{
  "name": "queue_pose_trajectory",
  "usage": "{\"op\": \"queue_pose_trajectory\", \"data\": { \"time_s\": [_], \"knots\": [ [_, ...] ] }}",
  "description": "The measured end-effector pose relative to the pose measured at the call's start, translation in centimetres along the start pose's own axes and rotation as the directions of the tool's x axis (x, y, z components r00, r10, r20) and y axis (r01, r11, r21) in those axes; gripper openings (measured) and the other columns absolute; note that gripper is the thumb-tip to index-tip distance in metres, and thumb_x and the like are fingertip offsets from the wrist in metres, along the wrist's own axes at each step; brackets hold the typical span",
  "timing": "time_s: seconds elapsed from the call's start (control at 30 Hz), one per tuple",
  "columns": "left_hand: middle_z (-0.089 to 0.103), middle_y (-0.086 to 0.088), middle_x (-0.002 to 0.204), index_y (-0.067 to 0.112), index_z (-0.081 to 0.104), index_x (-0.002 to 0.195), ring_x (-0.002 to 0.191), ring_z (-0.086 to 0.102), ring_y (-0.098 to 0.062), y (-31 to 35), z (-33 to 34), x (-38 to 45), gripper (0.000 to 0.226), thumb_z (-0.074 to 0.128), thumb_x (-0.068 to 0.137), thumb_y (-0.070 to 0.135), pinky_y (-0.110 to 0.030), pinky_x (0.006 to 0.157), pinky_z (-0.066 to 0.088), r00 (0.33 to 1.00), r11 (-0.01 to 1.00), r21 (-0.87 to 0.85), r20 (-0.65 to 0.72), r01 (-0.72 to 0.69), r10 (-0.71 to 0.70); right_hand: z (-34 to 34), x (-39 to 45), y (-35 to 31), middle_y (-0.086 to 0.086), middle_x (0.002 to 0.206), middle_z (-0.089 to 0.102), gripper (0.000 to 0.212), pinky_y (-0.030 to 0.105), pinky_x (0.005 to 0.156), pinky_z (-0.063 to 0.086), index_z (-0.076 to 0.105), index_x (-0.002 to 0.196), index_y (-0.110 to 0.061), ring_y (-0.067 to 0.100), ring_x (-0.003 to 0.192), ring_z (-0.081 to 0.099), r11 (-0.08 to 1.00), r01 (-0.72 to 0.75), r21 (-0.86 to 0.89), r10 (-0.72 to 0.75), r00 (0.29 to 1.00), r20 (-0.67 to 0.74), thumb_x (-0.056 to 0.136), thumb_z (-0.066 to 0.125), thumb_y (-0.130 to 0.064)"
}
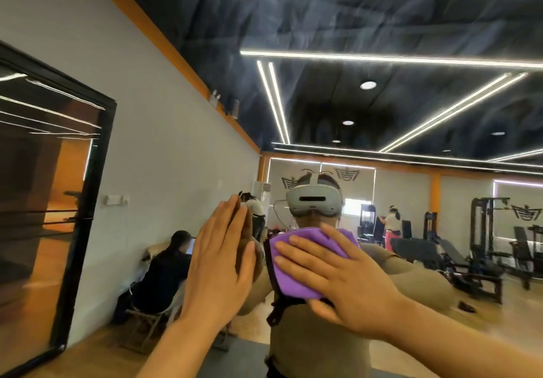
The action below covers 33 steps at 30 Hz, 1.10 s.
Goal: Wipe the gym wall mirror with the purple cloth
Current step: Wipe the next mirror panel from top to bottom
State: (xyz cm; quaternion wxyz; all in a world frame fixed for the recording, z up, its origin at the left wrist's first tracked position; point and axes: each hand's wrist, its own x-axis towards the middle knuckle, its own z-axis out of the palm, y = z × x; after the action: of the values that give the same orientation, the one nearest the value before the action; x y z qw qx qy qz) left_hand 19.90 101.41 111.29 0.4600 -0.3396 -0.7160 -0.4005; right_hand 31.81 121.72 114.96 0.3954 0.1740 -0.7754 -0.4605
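One purple cloth [305, 263] flat on mirror [382, 107], long axis diagonal

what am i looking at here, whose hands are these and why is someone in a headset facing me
This is one picture from a camera worn on a person's head, facing a large gym wall mirror. The figure wearing the grey headset is that person's own reflection. The right hand presses a folded purple cloth flat against the glass with straight fingers. The left hand rests open on the mirror, meeting its reflection. The ceiling lights and black weight machines are reflections too.
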Motion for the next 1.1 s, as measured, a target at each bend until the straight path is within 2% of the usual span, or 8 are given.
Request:
{"op": "queue_pose_trajectory", "data": {
  "time_s": [0.1, 0.23, 0.43, 0.5, 0.6, 0.8, 0.97, 1.1],
  "knots": [
    [-0.001, 0.013, 0.162, 0.031, 0.009, 0.157, 0.145, -0.010, 0.005, 0.6, 0.3, -0.3, 0.066, 0.028, 0.096, 0.051, -0.037, 0.117, 0.008, 0.999, 0.999, 0.034, 0.006, -0.042, 0.042, -0.5, 0.4, 1.8, -0.005, 0.163, 0.026, 0.061, 0.044, 0.123, 0.006, 0.027, 0.158, -0.028, 0.016, 0.152, 0.020, 0.998, 0.026, 0.061, -0.025, 1.000, -0.006, 0.101, 0.033, -0.050],
    [-0.002, 0.015, 0.163, 0.028, 0.017, 0.157, 0.148, -0.011, 0.001, 1.1, 1.0, -1.2, 0.063, 0.032, 0.098, 0.046, -0.038, 0.117, 0.006, 0.998, 0.997, 0.034, 0.015, -0.063, 0.062, -2.4, 2.9, 7.8, 0.002, 0.161, 0.031, 0.061, 0.049, 0.123, 0.010, 0.033, 0.156, -0.022, 0.020, 0.150, 0.027, 0.976, -0.192, 0.107, 0.206, 0.968, -0.140, 0.100, 0.035, -0.046],
    [-0.012, 0.022, 0.162, 0.032, 0.014, 0.157, 0.149, -0.011, 0.000, 2.9, 2.1, -2.6, 0.065, 0.034, 0.098, 0.048, -0.024, 0.117, -0.007, 0.999, 0.999, 0.005, 0.039, -0.036, 0.035, -3.6, 4.4, 10.9, 0.005, 0.161, 0.034, 0.060, 0.049, 0.124, 0.004, 0.037, 0.154, -0.017, 0.024, 0.151, 0.026, 0.799, -0.559, 0.223, 0.600, 0.762, -0.242, 0.102, 0.031, -0.045],
    [-0.010, 0.024, 0.161, 0.033, 0.017, 0.157, 0.148, -0.010, 0.001, 3.6, 2.4, -3.0, 0.064, 0.035, 0.097, 0.050, -0.021, 0.116, -0.007, 1.000, 0.998, -0.064, 0.011, 0.018, -0.017, -2.4, 3.0, 7.7, 0.005, 0.161, 0.034, 0.059, 0.049, 0.124, 0.005, 0.038, 0.154, -0.017, 0.023, 0.151, 0.025, 0.794, -0.563, 0.230, 0.608, 0.751, -0.259, 0.102, 0.033, -0.045],
    [-0.006, 0.024, 0.161, 0.032, 0.018, 0.157, 0.148, -0.009, 0.002, 4.3, 2.5, -3.3, 0.065, 0.040, 0.097, 0.047, -0.029, 0.117, 0.000, 0.988, 0.972, -0.180, -0.007, 0.148, -0.151, -0.3, -1.2, 1.5, 0.003, 0.163, 0.027, 0.060, 0.051, 0.124, 0.006, 0.033, 0.156, -0.019, 0.021, 0.153, 0.017, 0.856, -0.485, 0.179, 0.514, 0.835, -0.197, 0.101, 0.034, -0.046],
    [-0.014, 0.019, 0.161, 0.037, 0.009, 0.155, 0.144, -0.022, 0.004, 6.1, 3.2, -5.4, 0.069, 0.050, 0.100, 0.038, -0.022, 0.114, -0.014, 0.991, 0.983, -0.126, 0.055, 0.131, -0.125, 1.6, -8.1, -5.9, 0.002, 0.161, 0.029, 0.065, 0.054, 0.122, 0.013, 0.029, 0.155, -0.020, 0.020, 0.151, 0.023, 0.861, -0.478, 0.177, 0.500, 0.859, -0.109, 0.097, 0.043, -0.045],
    [-0.012, 0.015, 0.162, 0.037, 0.005, 0.154, 0.146, -0.022, 0.000, 7.7, 4.3, -6.0, 0.070, 0.043, 0.095, 0.046, -0.017, 0.111, -0.020, 0.991, 0.982, -0.140, 0.046, 0.128, -0.123, 0.7, -7.1, -2.5, 0.004, 0.163, 0.024, 0.062, 0.051, 0.123, 0.010, 0.023, 0.157, -0.019, 0.021, 0.152, 0.019, 0.881, -0.453, 0.136, 0.464, 0.883, -0.070, 0.102, 0.033, -0.045],
    [-0.008, 0.015, 0.163, 0.033, 0.004, 0.154, 0.147, -0.017, 0.001, 8.7, 4.9, -5.5, 0.071, 0.043, 0.096, 0.048, -0.014, 0.113, -0.019, 0.991, 0.970, -0.203, -0.006, 0.133, -0.137, -1.5, -3.2, 5.3, 0.007, 0.166, 0.020, 0.058, 0.042, 0.124, -0.006, 0.023, 0.159, -0.016, 0.022, 0.154, 0.014, 0.753, -0.626, 0.202, 0.656, 0.739, -0.154, 0.105, 0.034, -0.036]
  ]
}}
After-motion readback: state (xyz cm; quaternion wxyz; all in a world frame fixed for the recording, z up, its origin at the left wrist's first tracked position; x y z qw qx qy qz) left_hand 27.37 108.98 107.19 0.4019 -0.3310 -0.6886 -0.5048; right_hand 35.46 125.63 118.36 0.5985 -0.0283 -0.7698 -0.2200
